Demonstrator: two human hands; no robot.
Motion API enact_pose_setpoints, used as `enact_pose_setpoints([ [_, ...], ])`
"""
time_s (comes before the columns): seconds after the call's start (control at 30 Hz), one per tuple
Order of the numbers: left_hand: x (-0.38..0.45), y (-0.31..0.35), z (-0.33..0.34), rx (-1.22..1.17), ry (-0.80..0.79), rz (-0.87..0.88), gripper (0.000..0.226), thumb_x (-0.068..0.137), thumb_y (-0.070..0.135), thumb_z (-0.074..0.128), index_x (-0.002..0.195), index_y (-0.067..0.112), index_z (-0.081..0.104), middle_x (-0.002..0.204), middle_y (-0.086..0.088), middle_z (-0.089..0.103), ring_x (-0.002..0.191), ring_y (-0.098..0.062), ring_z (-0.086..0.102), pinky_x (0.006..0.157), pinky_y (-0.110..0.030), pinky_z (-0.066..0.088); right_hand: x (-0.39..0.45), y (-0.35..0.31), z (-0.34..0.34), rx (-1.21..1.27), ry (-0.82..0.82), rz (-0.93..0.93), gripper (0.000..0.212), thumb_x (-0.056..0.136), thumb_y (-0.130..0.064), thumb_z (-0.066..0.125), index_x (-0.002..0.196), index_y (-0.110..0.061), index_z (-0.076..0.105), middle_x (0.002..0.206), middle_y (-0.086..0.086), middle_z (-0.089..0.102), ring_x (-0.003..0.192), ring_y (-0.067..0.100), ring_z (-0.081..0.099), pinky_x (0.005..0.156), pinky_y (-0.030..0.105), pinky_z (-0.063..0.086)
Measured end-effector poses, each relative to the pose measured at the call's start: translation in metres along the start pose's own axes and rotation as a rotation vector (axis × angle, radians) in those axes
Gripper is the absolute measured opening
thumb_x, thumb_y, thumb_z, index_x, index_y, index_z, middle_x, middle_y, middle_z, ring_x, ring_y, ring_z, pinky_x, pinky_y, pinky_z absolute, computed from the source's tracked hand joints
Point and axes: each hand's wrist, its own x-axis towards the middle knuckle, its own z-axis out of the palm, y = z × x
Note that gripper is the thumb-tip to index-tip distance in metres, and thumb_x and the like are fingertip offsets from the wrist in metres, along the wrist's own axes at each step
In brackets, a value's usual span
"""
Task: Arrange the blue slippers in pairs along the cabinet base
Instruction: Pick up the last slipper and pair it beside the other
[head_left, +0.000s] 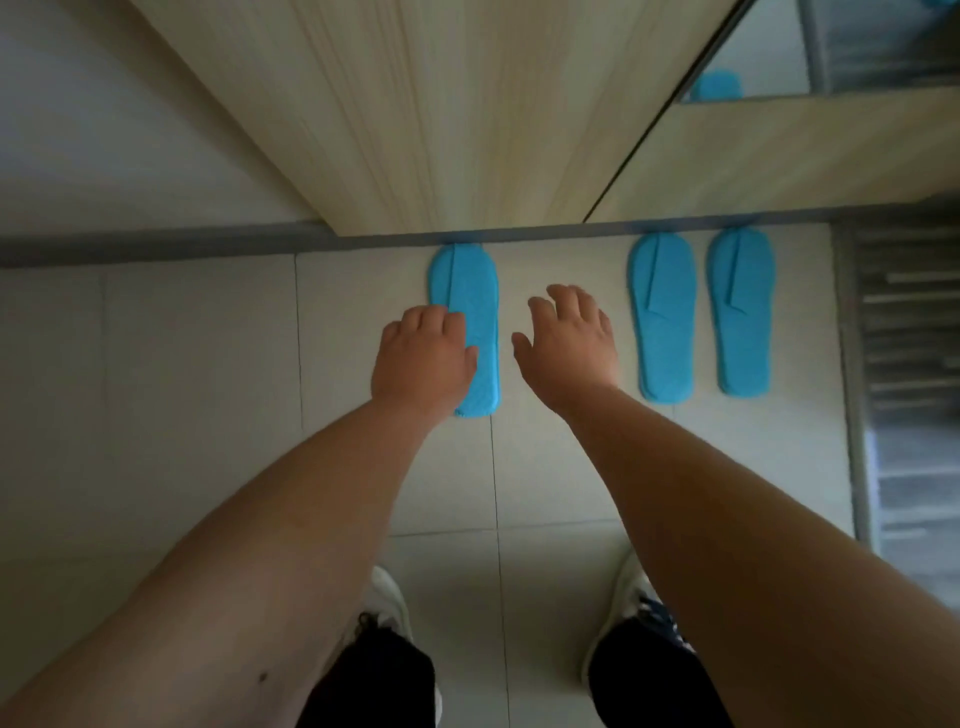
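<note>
Pale tiled floor (208, 395) with thin grout lines, meeting a grey cabinet base (519, 235) below light wood-grain cabinet doors (441, 114).

Item 1: left hand (422, 358), palm down, fingers (439, 319) curled and held close together, lying over the left edge of a single blue slipper (480, 322). Whether the fingertips press the slipper or hover just above it cannot be told. Toe end of this slipper lies beyond the fingertips, touching the cabinet base; heel end shows below the wrist.

Item 2: right hand (569, 348), palm down, fingers (566, 299) loosely spread, thumb out to the left, nothing held. It sits over bare tile, just right of the single slipper.

Item 3: pair of blue slippers (698, 317), right of the right hand's fingers and apart from them, lying flat side by side, toes against the cabinet base.

Item 4: white shoes (389, 597) and dark trouser legs (644, 680) at the bottom edge, under the forearms.

Item 5: grey striped panel (909, 364) at far right, blurred.
</note>
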Motion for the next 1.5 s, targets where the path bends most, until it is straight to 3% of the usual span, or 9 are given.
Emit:
enact_pose_setpoints([
  [0.07,-0.017,0.015,-0.033,0.022,0.0,0.082,0.052,0.096,0.041,0.04,0.139,0.012,0.04,0.142,-0.01,0.046,0.131,-0.029,0.041,0.106,-0.042,0.035,-0.028,0.003,-0.029,-0.039,-0.01,-0.015,0.055,0.098,-0.042,0.039,0.146,-0.016,0.032,0.158,0.01,0.022,0.148,0.03,0.012,0.119,0.045,0.01],
  [0.17,-0.04,0.043,-0.081,0.046,-0.062,0.187,0.061,0.098,0.042,0.036,0.149,0.011,0.024,0.157,-0.011,0.027,0.146,-0.031,0.02,0.119,-0.046,0.019,-0.068,0.012,-0.068,-0.084,-0.001,-0.001,0.058,0.098,-0.043,0.041,0.148,-0.016,0.028,0.16,0.011,0.018,0.148,0.031,0.009,0.119,0.047,0.009],
  [0.43,-0.074,0.122,-0.143,0.151,-0.106,0.416,0.064,0.099,0.043,0.029,0.152,0.012,0.014,0.162,-0.01,0.015,0.15,-0.029,0.007,0.12,-0.048,0.008,-0.16,0.06,-0.118,-0.047,-0.022,0.206,0.064,0.098,-0.047,0.034,0.152,-0.016,0.016,0.162,0.011,0.008,0.149,0.03,0.0,0.121,0.048,0.004],
  [0.77,-0.073,0.283,-0.117,0.297,-0.151,0.561,0.064,0.099,0.043,0.026,0.153,0.011,0.011,0.162,-0.011,0.014,0.15,-0.029,0.009,0.121,-0.047,0.011,-0.225,0.204,-0.113,0.082,0.028,0.433,0.064,0.098,-0.047,0.036,0.151,-0.016,0.019,0.161,0.01,0.011,0.149,0.03,0.003,0.12,0.047,0.003],
  [1.07,-0.085,0.499,-0.089,0.354,-0.183,0.715,0.064,0.099,0.044,0.026,0.153,0.012,0.01,0.162,-0.008,0.014,0.151,-0.027,0.007,0.121,-0.047,0.008,-0.304,0.374,-0.127,0.145,0.044,0.581,0.064,0.098,-0.049,0.036,0.151,-0.015,0.02,0.161,0.01,0.012,0.149,0.03,0.002,0.119,0.047,0.0],
  [1.23,-0.088,0.594,-0.075,0.389,-0.19,0.792,0.065,0.099,0.043,0.026,0.153,0.012,0.009,0.162,-0.009,0.014,0.15,-0.027,0.008,0.122,-0.047,0.009,-0.353,0.459,-0.123,0.205,0.056,0.764,0.064,0.099,-0.049,0.033,0.153,-0.019,0.014,0.163,0.009,0.006,0.149,0.029,-0.003,0.119,0.047,-0.002],
  [1.5,-0.071,0.702,-0.045,0.454,-0.216,1.027,0.064,0.099,0.043,0.027,0.153,0.012,0.01,0.162,-0.01,0.014,0.151,-0.028,0.008,0.121,-0.048,0.008,-0.374,0.533,-0.11,0.319,0.104,1.011,0.064,0.099,-0.05,0.036,0.152,-0.02,0.017,0.162,0.008,0.012,0.15,0.028,0.002,0.117,0.045,-0.003],
])
